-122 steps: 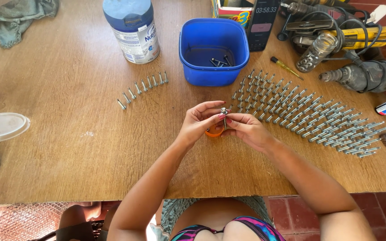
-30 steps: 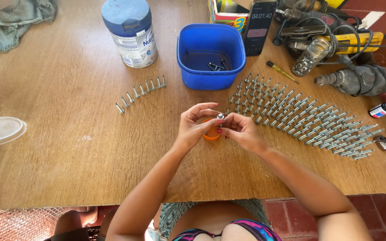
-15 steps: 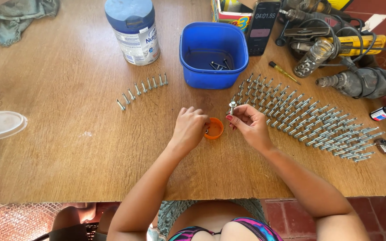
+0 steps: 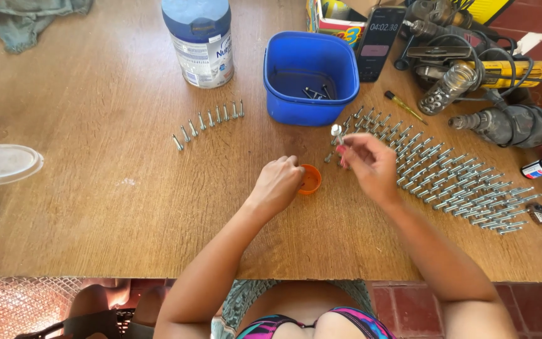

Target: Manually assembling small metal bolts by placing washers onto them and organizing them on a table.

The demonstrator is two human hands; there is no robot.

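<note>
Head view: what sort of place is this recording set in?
Probably a home workshop or hobby bench: a wooden table carries power drills, long rows of bolts and a blue tub.

A wooden desk carries a blue tub at 12 o'clock, a white can at 11, a short line of screws beside it, rows of screws at 3, drills at 2, and a small orange cap at centre.
</note>
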